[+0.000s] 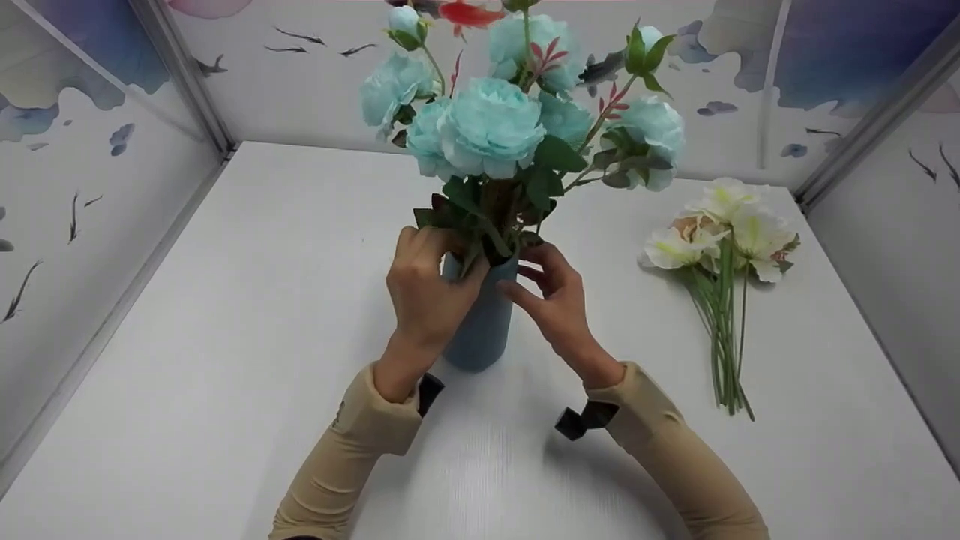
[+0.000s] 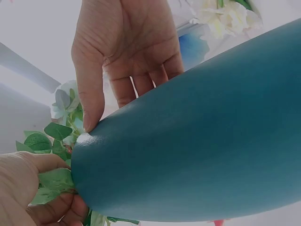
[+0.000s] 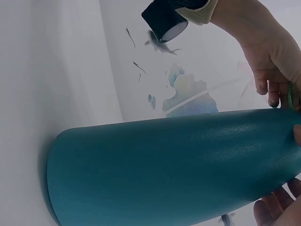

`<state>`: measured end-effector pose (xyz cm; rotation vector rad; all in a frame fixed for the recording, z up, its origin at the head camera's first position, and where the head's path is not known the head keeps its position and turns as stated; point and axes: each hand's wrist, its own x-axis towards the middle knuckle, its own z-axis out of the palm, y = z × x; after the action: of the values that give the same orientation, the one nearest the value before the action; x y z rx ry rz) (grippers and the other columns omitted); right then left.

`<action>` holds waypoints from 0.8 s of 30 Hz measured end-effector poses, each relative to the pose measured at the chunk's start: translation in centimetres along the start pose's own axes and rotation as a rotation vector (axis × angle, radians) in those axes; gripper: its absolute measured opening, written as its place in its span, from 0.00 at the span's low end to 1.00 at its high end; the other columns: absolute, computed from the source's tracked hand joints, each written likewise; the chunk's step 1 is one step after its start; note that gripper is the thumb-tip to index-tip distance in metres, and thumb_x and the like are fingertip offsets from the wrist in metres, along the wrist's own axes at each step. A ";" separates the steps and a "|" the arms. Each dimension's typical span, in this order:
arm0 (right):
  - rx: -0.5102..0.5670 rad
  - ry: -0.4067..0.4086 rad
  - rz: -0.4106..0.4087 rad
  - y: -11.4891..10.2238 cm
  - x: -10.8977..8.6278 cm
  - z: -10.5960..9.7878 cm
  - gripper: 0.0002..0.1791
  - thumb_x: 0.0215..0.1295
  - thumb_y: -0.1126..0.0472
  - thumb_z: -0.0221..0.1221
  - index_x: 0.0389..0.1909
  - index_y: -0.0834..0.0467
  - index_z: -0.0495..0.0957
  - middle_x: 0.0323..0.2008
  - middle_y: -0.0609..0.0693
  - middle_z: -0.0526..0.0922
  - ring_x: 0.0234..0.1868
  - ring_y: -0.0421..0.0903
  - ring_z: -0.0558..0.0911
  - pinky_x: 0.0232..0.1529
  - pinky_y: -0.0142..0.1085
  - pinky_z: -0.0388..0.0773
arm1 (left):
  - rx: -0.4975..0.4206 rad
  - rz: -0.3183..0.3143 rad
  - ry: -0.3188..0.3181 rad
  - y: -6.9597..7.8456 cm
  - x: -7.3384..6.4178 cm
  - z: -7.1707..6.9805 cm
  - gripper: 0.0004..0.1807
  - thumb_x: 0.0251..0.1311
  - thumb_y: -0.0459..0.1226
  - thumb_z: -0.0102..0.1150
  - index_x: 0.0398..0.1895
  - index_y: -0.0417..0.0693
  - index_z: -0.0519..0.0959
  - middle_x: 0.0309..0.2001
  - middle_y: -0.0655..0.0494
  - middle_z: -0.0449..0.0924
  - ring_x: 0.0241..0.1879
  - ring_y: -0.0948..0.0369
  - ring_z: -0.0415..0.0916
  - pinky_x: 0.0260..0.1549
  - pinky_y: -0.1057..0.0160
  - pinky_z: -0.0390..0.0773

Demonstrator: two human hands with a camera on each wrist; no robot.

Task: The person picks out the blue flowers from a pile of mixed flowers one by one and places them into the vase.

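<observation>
A blue-green vase point(image 1: 480, 337) stands upright on the table, with a bunch of pale turquoise artificial flowers point(image 1: 491, 127) in it. At the vase's mouth my left hand point(image 1: 431, 281) has its fingers curled in among the lower foliage. In the left wrist view that hand's thumb and fingers pinch green leaves point(image 2: 56, 179) beside the rim. My right hand point(image 1: 559, 300) holds the vase near its top, thumb on the near side and fingers round the right. The stems' lower ends are hidden inside the vase.
On the right of the white table point(image 1: 262, 300) lies a bunch of white and peach artificial flowers point(image 1: 761, 232), their green stems point(image 1: 724, 330) pointing toward me. Panels printed with fish and lily pads point(image 1: 300, 90) enclose the table at the back and sides.
</observation>
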<state>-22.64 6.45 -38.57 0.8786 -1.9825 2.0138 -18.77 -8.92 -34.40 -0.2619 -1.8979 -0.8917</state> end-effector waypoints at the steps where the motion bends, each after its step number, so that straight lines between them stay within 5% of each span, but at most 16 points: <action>1: 0.001 -0.001 -0.005 0.0 0.0 0.0 0.23 0.53 0.73 0.63 0.51 0.71 0.70 0.50 0.58 0.76 0.54 0.50 0.75 0.56 0.44 0.71 | 0.018 -0.003 -0.007 0.0 -0.1 0.0 0.06 0.44 0.31 0.67 0.24 0.38 0.80 0.24 0.50 0.78 0.28 0.55 0.66 0.26 0.59 0.70; 13: 0.014 0.019 0.013 0.0 -0.1 0.0 0.22 0.52 0.73 0.63 0.50 0.72 0.71 0.49 0.58 0.76 0.53 0.50 0.75 0.55 0.44 0.72 | -0.012 -0.039 -0.059 0.1 -0.5 -0.2 0.11 0.47 0.34 0.66 0.32 0.35 0.81 0.30 0.47 0.75 0.33 0.55 0.71 0.32 0.58 0.74; 19: 0.028 0.024 0.023 0.0 -0.2 0.0 0.23 0.52 0.73 0.63 0.51 0.72 0.70 0.49 0.59 0.76 0.53 0.49 0.75 0.55 0.44 0.72 | -0.058 -0.048 0.025 0.8 -0.4 -0.2 0.14 0.48 0.35 0.65 0.35 0.34 0.78 0.26 0.49 0.71 0.28 0.59 0.68 0.27 0.62 0.70; 24: 0.022 0.022 0.020 -0.1 -0.3 0.0 0.25 0.53 0.72 0.63 0.54 0.71 0.69 0.50 0.59 0.76 0.54 0.48 0.75 0.55 0.44 0.72 | -0.065 0.013 0.118 1.4 -0.8 -0.3 0.10 0.47 0.34 0.63 0.28 0.36 0.74 0.22 0.49 0.68 0.24 0.58 0.66 0.24 0.60 0.65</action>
<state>-22.39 6.56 -38.64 0.8409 -1.9684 2.0510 -17.41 -7.97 -34.39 -0.2548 -1.7593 -0.9415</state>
